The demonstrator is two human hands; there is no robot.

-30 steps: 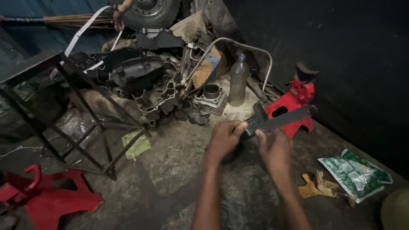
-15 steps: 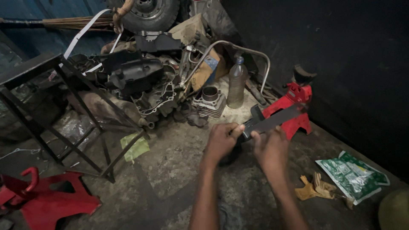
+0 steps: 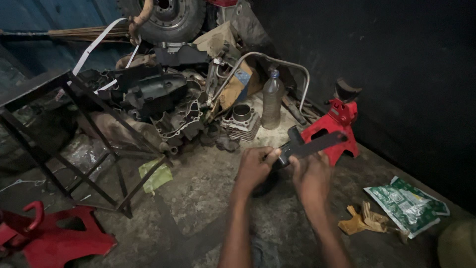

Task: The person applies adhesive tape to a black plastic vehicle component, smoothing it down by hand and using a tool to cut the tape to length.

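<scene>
Black and flat, the metal bar (image 3: 317,145) sits in both your hands above the concrete floor (image 3: 198,198). Your left hand (image 3: 255,167) is curled shut around its near end, and your right hand (image 3: 311,177) grips it from below, fingers closed. Just behind the bar stands a red jack stand (image 3: 339,126); a plastic bottle (image 3: 272,101) and an engine cylinder (image 3: 241,121) lie farther back.

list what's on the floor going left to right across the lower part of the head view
red metal stand → green rag → left hand → right hand, both holding a dark flat bar → yellow cloth → green packet
</scene>
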